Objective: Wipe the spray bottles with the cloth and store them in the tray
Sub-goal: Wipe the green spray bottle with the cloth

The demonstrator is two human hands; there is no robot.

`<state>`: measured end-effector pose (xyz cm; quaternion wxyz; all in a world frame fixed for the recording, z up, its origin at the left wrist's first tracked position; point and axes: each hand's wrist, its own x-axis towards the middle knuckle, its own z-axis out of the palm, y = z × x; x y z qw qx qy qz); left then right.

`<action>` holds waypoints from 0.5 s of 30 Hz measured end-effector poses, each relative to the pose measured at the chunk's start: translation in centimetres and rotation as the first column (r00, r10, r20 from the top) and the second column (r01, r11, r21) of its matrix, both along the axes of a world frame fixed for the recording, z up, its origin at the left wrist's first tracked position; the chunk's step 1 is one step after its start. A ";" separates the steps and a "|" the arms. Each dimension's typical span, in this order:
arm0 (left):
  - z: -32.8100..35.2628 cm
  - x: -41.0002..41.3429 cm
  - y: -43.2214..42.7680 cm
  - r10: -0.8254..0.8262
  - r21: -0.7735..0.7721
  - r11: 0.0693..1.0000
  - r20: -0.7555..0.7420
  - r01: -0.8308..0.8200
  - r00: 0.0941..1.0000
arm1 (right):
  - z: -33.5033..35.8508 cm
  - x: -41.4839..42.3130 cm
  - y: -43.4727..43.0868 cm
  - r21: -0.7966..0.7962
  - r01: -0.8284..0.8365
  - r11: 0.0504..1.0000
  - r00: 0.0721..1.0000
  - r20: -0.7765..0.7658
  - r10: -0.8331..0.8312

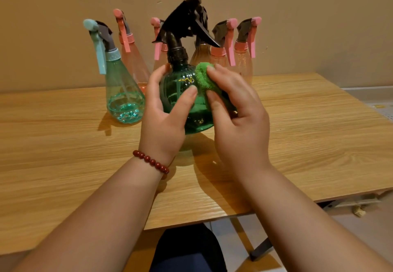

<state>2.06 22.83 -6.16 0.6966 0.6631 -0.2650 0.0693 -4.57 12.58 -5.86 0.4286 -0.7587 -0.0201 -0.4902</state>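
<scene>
Bottle (177, 89) upright, long axis vertical

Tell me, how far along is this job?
Done: nothing visibly stored; no tray in view. In hand: left hand grips the dark green round plastic spray bottle; right hand holds the green fluffy cloth against it. Left: teal conical plastic bottle, pink-triggered bottles behind.
</scene>
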 end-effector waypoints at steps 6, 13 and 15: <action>0.3 0.7 0.5 0.031 -0.157 0.986 -0.156 -0.056 0.987 | -1.9 -0.9 0.7 -0.142 0.023 0.990 1.000 0.009 -0.022; 0.0 0.6 0.3 -0.002 -0.065 0.998 -0.157 -0.008 0.988 | 0.4 0.6 -0.4 0.148 -0.013 0.989 0.997 -0.073 0.024; 0.2 0.6 0.4 0.033 -0.083 0.995 -0.166 -0.047 0.986 | -0.5 0.0 0.2 0.081 -0.008 0.997 0.999 -0.052 0.012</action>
